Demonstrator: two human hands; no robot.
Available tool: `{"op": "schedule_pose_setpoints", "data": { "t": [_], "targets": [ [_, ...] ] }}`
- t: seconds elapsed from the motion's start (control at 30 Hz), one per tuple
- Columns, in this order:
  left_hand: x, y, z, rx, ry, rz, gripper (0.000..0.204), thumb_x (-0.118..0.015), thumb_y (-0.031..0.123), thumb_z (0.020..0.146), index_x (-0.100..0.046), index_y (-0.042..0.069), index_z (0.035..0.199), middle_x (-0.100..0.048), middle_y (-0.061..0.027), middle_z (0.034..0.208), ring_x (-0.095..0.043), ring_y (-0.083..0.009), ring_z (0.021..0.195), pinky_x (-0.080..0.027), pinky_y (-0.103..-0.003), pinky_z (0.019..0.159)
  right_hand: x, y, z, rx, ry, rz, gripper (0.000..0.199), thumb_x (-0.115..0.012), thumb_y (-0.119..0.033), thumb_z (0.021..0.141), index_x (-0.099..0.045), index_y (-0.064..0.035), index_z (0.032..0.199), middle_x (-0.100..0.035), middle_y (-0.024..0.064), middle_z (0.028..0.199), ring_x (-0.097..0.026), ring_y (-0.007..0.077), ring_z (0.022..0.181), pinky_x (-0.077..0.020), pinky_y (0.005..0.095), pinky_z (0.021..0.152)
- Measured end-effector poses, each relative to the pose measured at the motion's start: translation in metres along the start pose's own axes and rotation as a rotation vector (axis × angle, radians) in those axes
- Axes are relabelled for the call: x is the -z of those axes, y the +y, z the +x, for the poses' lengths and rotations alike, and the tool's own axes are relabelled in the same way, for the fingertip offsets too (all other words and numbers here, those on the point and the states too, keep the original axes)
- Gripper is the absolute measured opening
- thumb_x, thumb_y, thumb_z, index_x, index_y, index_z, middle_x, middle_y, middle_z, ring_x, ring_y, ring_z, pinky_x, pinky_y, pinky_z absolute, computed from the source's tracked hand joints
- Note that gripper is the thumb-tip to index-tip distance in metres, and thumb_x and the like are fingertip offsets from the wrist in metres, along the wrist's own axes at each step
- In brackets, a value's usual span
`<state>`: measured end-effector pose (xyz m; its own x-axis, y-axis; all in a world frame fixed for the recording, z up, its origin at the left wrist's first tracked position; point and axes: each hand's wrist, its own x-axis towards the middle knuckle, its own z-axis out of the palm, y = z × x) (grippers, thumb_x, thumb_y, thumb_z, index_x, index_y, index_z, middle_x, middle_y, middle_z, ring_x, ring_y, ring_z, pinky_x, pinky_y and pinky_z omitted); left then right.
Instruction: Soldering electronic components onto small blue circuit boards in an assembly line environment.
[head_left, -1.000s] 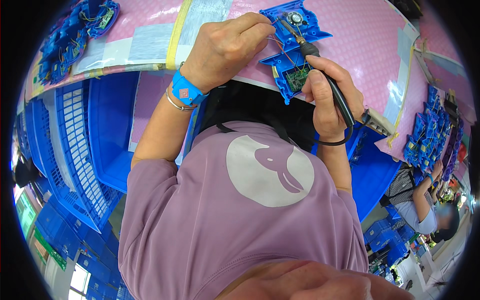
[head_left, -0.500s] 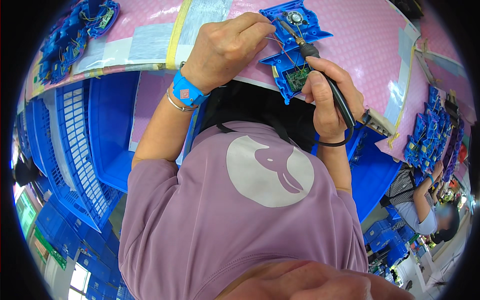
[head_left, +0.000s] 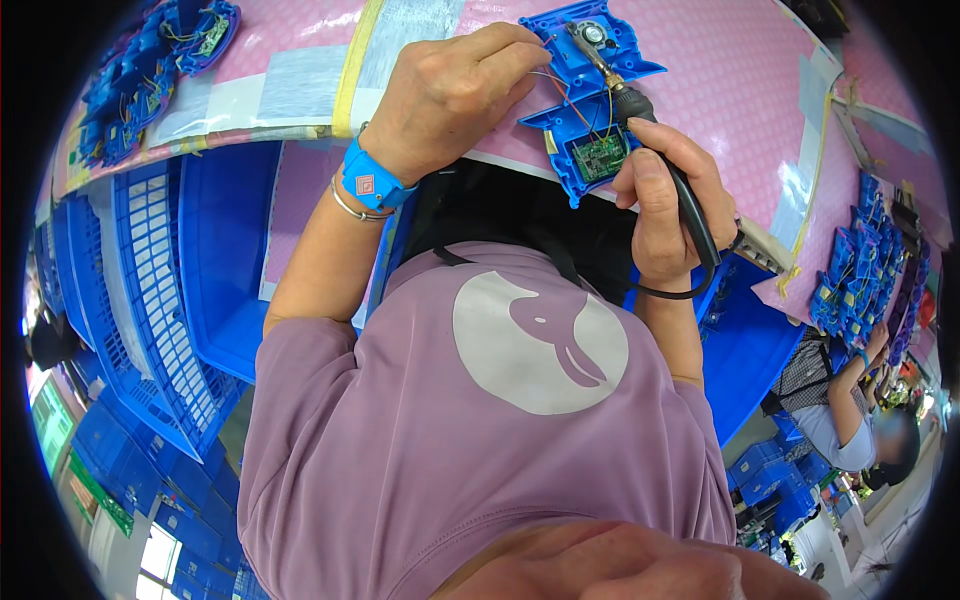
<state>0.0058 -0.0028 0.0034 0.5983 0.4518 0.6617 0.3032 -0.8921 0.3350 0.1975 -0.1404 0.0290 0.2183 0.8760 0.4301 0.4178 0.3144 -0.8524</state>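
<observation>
1. fingers of the left hand point(head_left: 455, 90), in the head view, are pinched together, seemingly on a thin wire point(head_left: 543, 73); just what sits between the fingertips is too small for me to make out.
2. the right hand point(head_left: 675, 195) is curled round a soldering iron point(head_left: 632, 102), thumb and forefinger closed on its dark grip; the tip hangs over or touches the casing just left of the round speaker point(head_left: 593, 34), i can't tell which.
3. the blue casing point(head_left: 625, 66) lies open near the edge of the pink table point(head_left: 725, 90), ahead of the person, speaker in its far half and green circuit board point(head_left: 598, 158) in its near half.
4. i'd judge this piece partway along: board and speaker are seated, and wires already run between the halves; the pinched wire looks unfixed, and the halves aren't shut together. whether the casings stacked at far left point(head_left: 120, 95) are finished, i can't say.
5. compared with half a second ago, the iron's tip has moved away from the left fingers toward the speaker, the right hand sits slightly further right, and more board shows; the left hand and casing have hardly shifted.
</observation>
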Motion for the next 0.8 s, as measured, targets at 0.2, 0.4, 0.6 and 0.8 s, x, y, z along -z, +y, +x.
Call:
{"op": "schedule_pose_setpoints", "data": {
  "t": [0.2,0.4,0.6,0.8],
  "targets": [
    [0.001,0.003,-0.003,0.021,0.07,-0.023,0.021,-0.08,0.006,0.079,-0.072,0.008,0.098,-0.069,-0.004,0.095,-0.071,-0.022,0.072,-0.056,-0.031,0.059,0.001,-0.001,-0.002,0.007,0.013,0.007,0.023,-0.062,-0.004,0.095,-0.069,0.0083,0.113,-0.065,0.0086,0.069,-0.057,0.0103,0.056,-0.0442,0.0227,0.051],
    [-0.016,-0.003,0.004,-0.097,0.295,-0.152,0.024,-0.075,-0.007,0.073,-0.073,0.003,0.095,-0.064,-0.0106,0.084,-0.063,-0.0213,0.061,-0.049,-0.032,0.054,0.004,-0.005,-0.005,0.025,0.017,0.0,0.023,-0.062,-0.004,0.095,-0.069,0.0084,0.113,-0.065,0.0089,0.07,-0.057,0.0103,0.056,-0.0437,0.0227,0.051],
    [0.007,0.013,0.002,0.047,0.031,-0.143,0.018,-0.081,0.009,0.079,-0.075,0.009,0.097,-0.067,-0.0035,0.091,-0.07,-0.0209,0.07,-0.055,-0.031,0.058,0.008,-0.003,-0.008,0.027,0.032,0.012,0.022,-0.062,-0.003,0.096,-0.068,0.0088,0.113,-0.064,0.0087,0.069,-0.057,0.0101,0.056,-0.0433,0.0225,0.051],
    [0.01,0.012,0.005,0.006,-0.076,-0.049,0.019,-0.081,0.012,0.08,-0.075,0.009,0.098,-0.066,-0.0031,0.092,-0.069,-0.0211,0.069,-0.054,-0.032,0.058,0.011,-0.003,-0.01,0.036,0.035,0.031,0.023,-0.062,-0.002,0.095,-0.068,0.009,0.114,-0.064,0.0091,0.068,-0.057,0.0104,0.055,-0.0428,0.0225,0.051]
  ]
}}
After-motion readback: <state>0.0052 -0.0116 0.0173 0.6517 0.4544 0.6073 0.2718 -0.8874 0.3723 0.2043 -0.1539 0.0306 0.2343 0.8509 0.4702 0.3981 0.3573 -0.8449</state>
